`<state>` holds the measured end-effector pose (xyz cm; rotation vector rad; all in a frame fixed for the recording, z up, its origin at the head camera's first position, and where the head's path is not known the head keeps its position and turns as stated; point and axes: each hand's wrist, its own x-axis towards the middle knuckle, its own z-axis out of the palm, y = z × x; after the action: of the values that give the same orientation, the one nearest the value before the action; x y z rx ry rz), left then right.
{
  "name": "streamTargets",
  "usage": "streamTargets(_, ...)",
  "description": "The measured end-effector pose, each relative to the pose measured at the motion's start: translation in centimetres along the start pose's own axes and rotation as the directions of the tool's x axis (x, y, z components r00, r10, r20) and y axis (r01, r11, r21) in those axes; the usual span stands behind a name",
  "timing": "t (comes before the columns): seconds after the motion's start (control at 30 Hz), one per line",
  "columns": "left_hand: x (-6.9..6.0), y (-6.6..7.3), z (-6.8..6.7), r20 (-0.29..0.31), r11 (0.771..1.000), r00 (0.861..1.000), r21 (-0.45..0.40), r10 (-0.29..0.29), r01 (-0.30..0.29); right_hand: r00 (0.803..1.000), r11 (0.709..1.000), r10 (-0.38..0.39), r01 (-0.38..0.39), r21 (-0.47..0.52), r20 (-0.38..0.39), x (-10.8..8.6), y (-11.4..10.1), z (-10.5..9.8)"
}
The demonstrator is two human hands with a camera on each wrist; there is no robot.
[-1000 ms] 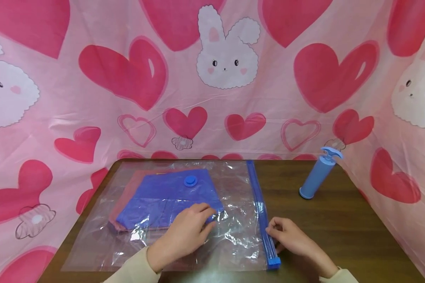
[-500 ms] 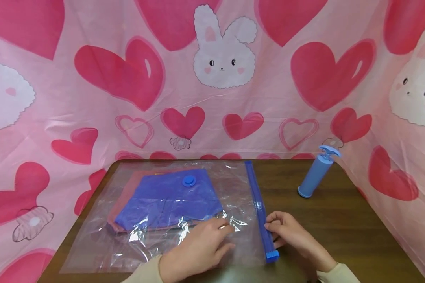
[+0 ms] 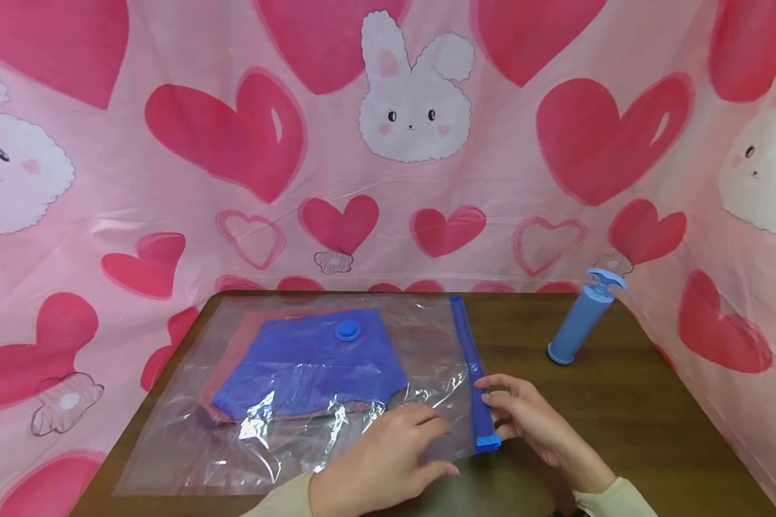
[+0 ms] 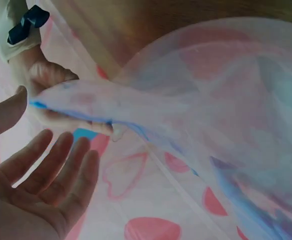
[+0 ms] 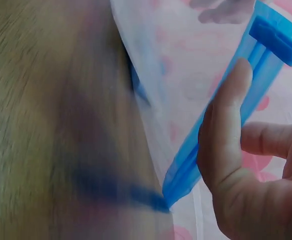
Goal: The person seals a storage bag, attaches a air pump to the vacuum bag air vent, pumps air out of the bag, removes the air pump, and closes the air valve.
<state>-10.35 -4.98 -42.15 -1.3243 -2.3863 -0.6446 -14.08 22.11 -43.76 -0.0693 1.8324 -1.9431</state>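
Note:
A clear vacuum storage bag lies on the table with folded blue-purple and pinkish layers inside and a round blue valve on top. Along its right edge runs a blue zip strip, with a bright blue slider at the near end. My right hand pinches the strip near that end, thumb on one side and fingers on the other, as the right wrist view shows; there the strip's end is raised. My left hand hovers by the bag's near right corner, fingers spread and relaxed, holding nothing.
A blue hand pump stands tilted-looking at the back right of the brown wooden table. A pink cloth with hearts and rabbits hangs behind and at both sides.
The near end of the zip strip has been lifted and shifted slightly away from the near table edge by my right hand. My left hand has moved right and nearer to the strip.

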Motion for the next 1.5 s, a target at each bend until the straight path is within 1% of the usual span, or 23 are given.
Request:
streamTargets(0.07,0.3,0.2,0.1,-0.024,1.000,1.000,-0.006,0.017,-0.018,1.000,1.000,-0.012,0.012,0.004,-0.009,-0.1,-0.1,0.0)
streamTargets(0.13,0.5,0.4,0.2,-0.048,1.000,0.999,0.008,0.024,-0.024,1.000,1.000,-0.020,0.020,0.016,-0.015,-0.2,-0.2,0.0)
streamTargets(0.3,0.8,0.7,0.1,-0.103,0.999,0.995,0.034,-0.015,0.018,0.999,0.998,-0.034,0.035,0.047,-0.023,-0.1,-0.6,0.3)
streamTargets(0.37,0.9,0.8,0.1,-0.120,0.999,0.992,0.025,-0.033,0.037,0.999,0.998,-0.037,0.039,0.056,-0.032,0.0,-0.7,0.5)
streamTargets(0.47,1.1,0.9,0.1,-0.139,0.999,0.989,0.011,-0.046,0.048,0.998,0.997,-0.051,0.053,0.065,-0.030,-0.1,-0.7,0.7)
streamTargets(0.63,1.7,1.1,0.1,-0.183,0.999,0.982,0.009,-0.045,0.048,0.996,0.992,-0.087,0.086,0.094,0.008,-0.3,-0.8,0.8)
streamTargets(0.77,2.2,1.1,0.1,-0.225,0.999,0.973,-0.009,-0.049,0.049,0.994,0.990,-0.099,0.095,0.102,0.035,-0.5,-0.9,0.8)
streamTargets(0.83,2.4,1.0,0.1,-0.242,0.999,0.969,-0.014,-0.051,0.049,0.994,0.992,-0.106,0.103,0.076,0.035,-0.5,-0.9,0.9)
streamTargets(0.9,2.6,0.9,0.1,-0.259,0.999,0.964,-0.017,-0.050,0.047,0.992,0.992,-0.126,0.125,0.021,0.018,-0.5,-0.9,1.1)
streamTargets(0.97,2.9,0.8,0.1,-0.273,0.999,0.961,-0.012,-0.046,0.045,0.986,0.985,-0.163,0.162,-0.063,-0.016,-0.5,-0.7,1.4)
streamTargets(1.03,3.1,0.7,0.1,-0.284,0.999,0.958,-0.009,-0.046,0.046,0.976,0.967,-0.210,0.199,-0.157,-0.055,-0.6,-0.5,1.8)
streamTargets(1.1,3.3,0.6,0.1,-0.289,0.999,0.956,-0.014,-0.054,0.052,0.956,0.932,-0.280,0.249,-0.262,-0.087,-0.6,-0.4,2.2)
streamTargets(1.13,3.4,0.5,0.1,-0.290,0.998,0.955,-0.018,-0.059,0.056,0.943,0.908,-0.319,0.275,-0.316,-0.096,-0.7,-0.3,2.4)
streamTargets(1.17,3.5,0.5,0.1,-0.288,0.998,0.955,-0.025,-0.064,0.060,0.926,0.878,-0.365,0.306,-0.370,-0.100,-0.8,-0.2,2.5)
streamTargets(1.2,3.6,0.4,0.0,-0.284,0.998,0.956,-0.031,-0.069,0.063,0.903,0.838,-0.419,0.342,-0.426,-0.100,-0.9,-0.1,2.7)
streamTargets(1.27,3.8,0.3,0.0,-0.278,0.997,0.958,-0.040,-0.075,0.066,0.841,0.740,-0.534,0.418,-0.527,-0.084,-1.0,0.0,2.9)
streamTargets(1.33,3.9,0.2,-0.1,-0.273,0.997,0.959,-0.042,-0.076,0.067,0.770,0.636,-0.636,0.484,-0.601,-0.051,-1.2,0.1,3.1)
streamTargets(1.37,4.0,0.2,-0.2,-0.271,0.997,0.960,-0.041,-0.075,0.067,0.737,0.590,-0.675,0.511,-0.625,-0.035,-1.3,0.1,3.1)
streamTargets(1.4,4.1,0.1,-0.2,-0.272,0.997,0.960,-0.042,-0.074,0.065,0.706,0.550,-0.708,0.535,-0.642,-0.018,-1.3,0.1,3.2)
streamTargets(1.43,4.3,0.1,-0.3,-0.273,0.997,0.959,-0.041,-0.071,0.062,0.680,0.515,-0.733,0.554,-0.655,-0.002,-1.3,0.0,3.3)
streamTargets(1.47,4.4,0.0,-0.4,-0.273,0.997,0.960,-0.041,-0.068,0.060,0.657,0.486,-0.754,0.572,-0.661,0.015,-1.3,-0.1,3.3)
streamTargets(1.5,4.5,0.0,-0.5,-0.271,0.998,0.960,-0.040,-0.065,0.056,0.639,0.462,-0.769,0.585,-0.667,0.027,-1.3,-0.2,3.4)
